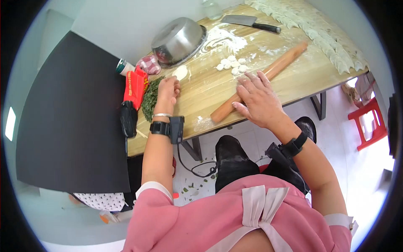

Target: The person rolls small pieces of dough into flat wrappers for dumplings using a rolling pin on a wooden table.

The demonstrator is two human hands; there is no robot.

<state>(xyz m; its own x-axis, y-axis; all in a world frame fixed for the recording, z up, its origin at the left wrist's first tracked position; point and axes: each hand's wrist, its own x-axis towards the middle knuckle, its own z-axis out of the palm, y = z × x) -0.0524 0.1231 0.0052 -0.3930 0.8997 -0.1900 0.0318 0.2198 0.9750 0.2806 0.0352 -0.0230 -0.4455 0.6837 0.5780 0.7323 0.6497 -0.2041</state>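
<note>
My right hand [261, 99] lies across a wooden rolling pin [286, 60], palm down with the fingers stretched over it. The pin rests slantwise on the wooden table. My left hand [168, 89] is at the table's left side, fingers curled in, and I see nothing in them. Just beyond its fingertips lies a flat round dough wrapper [180, 72]. Several small dough pieces [227, 64] sit grouped beyond the rolling pin, dusted with flour [224, 40]. Beside my left hand is a heap of green leaves [150, 100].
An upturned metal bowl [178, 38] stands at the back left, near a red bag [135, 86]. A cleaver [240, 20] lies at the back. Rows of dumplings [321, 37] line the far right of the table [201, 94]. A red stool [368, 126] stands right.
</note>
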